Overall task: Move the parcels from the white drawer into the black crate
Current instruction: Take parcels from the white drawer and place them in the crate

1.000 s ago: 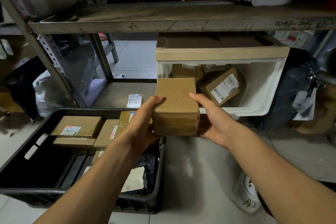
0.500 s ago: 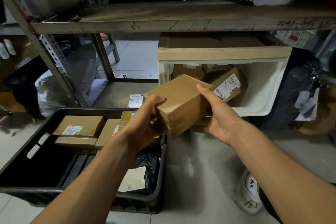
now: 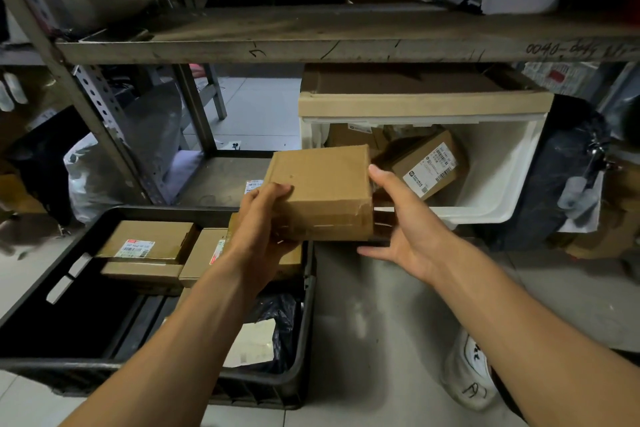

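Gripping cardboard parcel [image 3: 322, 191] at near-left corner: left hand [image 3: 258, 236], fingers curled. Right hand [image 3: 405, 222] spread, fingertip touching parcel's right edge. Black crate [image 3: 308, 291] directly below left hand, nearer arm; white drawer [image 3: 498, 184] beyond right hand.

Dim storage spot w/ pale grey floor tiles [image 3: 398, 305]. Big worn wooden shelf board [image 3: 311, 42] up top, scribbled numbers on its edge, held by perforated metal uprights [image 3: 104, 121]. Plastic bags [image 3: 104, 170] stuffed around the sides.
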A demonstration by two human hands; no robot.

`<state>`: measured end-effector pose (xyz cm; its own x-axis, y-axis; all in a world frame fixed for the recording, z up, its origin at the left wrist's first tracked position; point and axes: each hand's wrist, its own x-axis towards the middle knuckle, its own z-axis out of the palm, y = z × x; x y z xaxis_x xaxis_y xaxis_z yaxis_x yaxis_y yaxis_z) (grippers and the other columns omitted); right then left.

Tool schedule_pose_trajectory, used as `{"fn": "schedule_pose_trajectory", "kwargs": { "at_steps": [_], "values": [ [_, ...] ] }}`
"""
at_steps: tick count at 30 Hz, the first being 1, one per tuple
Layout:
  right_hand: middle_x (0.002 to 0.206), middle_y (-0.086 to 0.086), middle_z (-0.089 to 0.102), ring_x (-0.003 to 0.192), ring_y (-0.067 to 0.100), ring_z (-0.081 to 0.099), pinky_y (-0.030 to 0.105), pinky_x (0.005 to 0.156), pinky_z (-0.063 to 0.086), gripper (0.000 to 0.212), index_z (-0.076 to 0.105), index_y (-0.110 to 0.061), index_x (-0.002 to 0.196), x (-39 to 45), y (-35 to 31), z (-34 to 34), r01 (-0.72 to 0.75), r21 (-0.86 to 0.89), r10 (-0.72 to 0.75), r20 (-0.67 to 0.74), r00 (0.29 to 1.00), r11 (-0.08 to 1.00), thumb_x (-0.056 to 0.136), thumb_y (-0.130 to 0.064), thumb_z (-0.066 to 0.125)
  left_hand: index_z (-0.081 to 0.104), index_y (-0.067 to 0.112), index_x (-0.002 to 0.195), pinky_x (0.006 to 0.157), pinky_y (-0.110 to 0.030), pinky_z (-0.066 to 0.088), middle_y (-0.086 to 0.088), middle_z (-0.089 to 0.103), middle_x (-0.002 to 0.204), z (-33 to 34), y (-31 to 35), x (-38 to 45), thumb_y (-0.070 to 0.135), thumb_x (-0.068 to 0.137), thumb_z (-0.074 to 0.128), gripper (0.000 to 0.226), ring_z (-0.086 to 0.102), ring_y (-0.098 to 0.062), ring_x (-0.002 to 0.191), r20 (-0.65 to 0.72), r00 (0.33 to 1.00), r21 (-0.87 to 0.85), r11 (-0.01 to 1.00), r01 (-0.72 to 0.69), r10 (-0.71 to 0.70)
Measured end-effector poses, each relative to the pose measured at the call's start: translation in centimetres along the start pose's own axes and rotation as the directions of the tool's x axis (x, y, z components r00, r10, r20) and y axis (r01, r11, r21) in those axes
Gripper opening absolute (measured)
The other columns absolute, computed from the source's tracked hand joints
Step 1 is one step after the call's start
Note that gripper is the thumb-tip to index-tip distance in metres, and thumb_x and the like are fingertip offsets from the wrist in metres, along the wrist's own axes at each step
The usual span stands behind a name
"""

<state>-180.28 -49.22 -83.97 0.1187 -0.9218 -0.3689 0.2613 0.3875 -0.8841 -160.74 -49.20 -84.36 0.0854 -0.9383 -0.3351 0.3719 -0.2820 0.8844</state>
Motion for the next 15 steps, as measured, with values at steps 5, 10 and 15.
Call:
{"fn": "schedule_pose_trajectory", "kwargs": {
  "at_steps": [5,10,15],
  "values": [
    [0.124,0.009,0.067,0.11,0.031,0.066,0.049,0.079,0.061,0.048,0.054,-0.033,0.129,0.3,-0.2,0.1,0.031,-0.029,-0.032,-0.059,0.998,0.999,0.087,-0.05,0.069,0.061,0.02,0.11,0.066,-0.033,0.056,-0.015,0.051,0.122,-0.1,-0.1,0.0,0.033,0.087,0.07,0.028,0.055,-0.029,0.101,-0.013,1.0,-0.096,0.995,0.027,-0.028],
    [0.121,0.01,0.063,0.11,0.037,0.066,0.062,0.087,0.056,0.04,0.053,-0.027,0.127,0.1,0.0,0.7,0.028,-0.053,-0.028,0.011,1.0,0.998,0.09,-0.036,0.065,0.058,0.02,0.133,0.1,-0.044,0.053,-0.012,0.056,0.139,-0.3,-0.7,0.1,0.056,0.076,0.07,0.068,0.061,-0.029,0.121,-0.019,0.999,-0.213,0.977,-0.031,0.028],
    [0.119,0.002,0.059,0.11,0.025,0.061,0.064,0.084,0.056,0.046,0.047,-0.029,0.121,0.3,1.1,1.8,0.13,-0.05,-0.132,-0.034,0.991,0.99,0.086,-0.015,0.073,0.056,0.026,0.135,0.093,-0.055,0.053,-0.01,0.065,0.129,1.1,-1.8,-0.5,0.046,0.083,0.068,0.057,0.067,-0.03,0.11,0.07,0.997,-0.11,0.993,0.028,-0.02]
  ]
}}
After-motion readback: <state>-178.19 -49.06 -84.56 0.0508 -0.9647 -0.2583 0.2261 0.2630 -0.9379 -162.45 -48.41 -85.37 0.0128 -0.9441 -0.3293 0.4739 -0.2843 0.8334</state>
